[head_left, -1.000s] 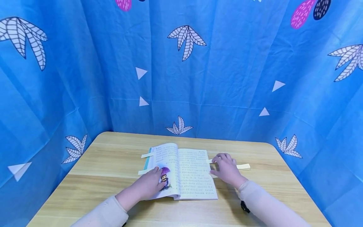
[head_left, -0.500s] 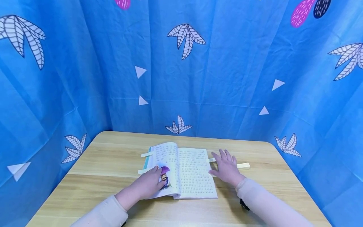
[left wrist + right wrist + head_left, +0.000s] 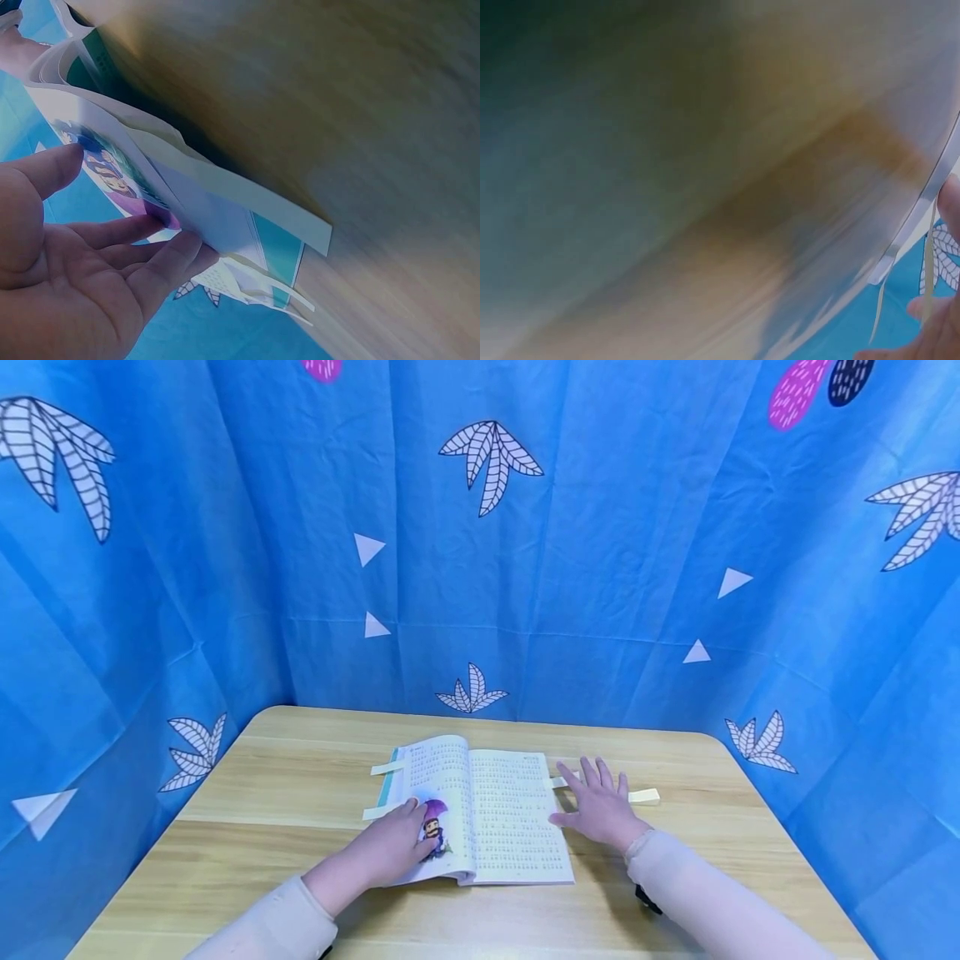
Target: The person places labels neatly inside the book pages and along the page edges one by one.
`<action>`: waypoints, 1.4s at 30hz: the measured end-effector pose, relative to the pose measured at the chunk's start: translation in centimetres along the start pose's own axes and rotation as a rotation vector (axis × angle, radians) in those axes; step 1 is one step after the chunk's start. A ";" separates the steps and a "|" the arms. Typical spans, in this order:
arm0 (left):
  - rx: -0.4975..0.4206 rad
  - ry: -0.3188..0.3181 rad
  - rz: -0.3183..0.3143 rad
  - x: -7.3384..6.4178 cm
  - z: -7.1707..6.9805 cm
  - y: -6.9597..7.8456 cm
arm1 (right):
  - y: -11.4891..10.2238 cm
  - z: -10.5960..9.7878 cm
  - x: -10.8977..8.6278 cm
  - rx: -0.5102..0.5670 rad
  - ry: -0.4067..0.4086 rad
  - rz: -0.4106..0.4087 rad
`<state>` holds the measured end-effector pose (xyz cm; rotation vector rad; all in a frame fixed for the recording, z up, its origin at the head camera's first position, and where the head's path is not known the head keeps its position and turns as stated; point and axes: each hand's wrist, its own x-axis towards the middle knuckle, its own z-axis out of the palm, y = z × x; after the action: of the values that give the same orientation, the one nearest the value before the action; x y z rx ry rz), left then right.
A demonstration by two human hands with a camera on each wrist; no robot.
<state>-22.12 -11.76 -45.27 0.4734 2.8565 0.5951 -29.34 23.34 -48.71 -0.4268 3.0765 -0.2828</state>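
An open book (image 3: 517, 852) of printed pages lies on the wooden table, its left-hand pages bulging up near the spine. My left hand (image 3: 386, 849) rests on the lower left page beside a cartoon picture (image 3: 432, 827) of a figure under a purple umbrella. In the left wrist view, thumb and fingertips touch that page with fingers fairly straight. Pale paper strips (image 3: 386, 767) stick out from the left edge. At the right edge, my right hand (image 3: 602, 810) lies palm down with fingers spread, over pale strips (image 3: 644, 797); its thumb reaches the page edge. The right wrist view shows little of this hand.
The wooden table (image 3: 277, 777) extends around the book on all sides. A blue patterned curtain (image 3: 585, 568) stands behind and along both sides of it. A black strap (image 3: 647, 900) shows beneath the right sleeve.
My right hand's fingers have gone from bunched to spread flat at the book's right edge. The strip end below its thumb is now covered. My left hand stays in place.
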 end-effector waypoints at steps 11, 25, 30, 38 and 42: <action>0.000 0.005 -0.001 0.2 0.2 -0.1 | 0.3 -0.5 -0.2 -0.004 -0.039 -0.014; -0.002 0.003 0.004 0.1 0.3 -0.3 | -0.2 -0.9 0.9 -0.005 -0.090 -0.001; 0.000 0.002 0.006 0.0 0.2 -0.2 | -0.1 -0.9 1.2 0.001 -0.111 0.019; 0.007 -0.006 -0.003 0.2 0.3 -0.4 | 0.2 -0.8 1.2 0.005 -0.138 0.020; 0.008 -0.007 -0.005 0.3 0.3 -0.4 | 0.4 -0.9 1.2 0.000 -0.127 0.019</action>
<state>-22.40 -11.94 -45.79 0.4682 2.8532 0.5803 -30.67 23.55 -47.91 -0.3995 2.9549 -0.2454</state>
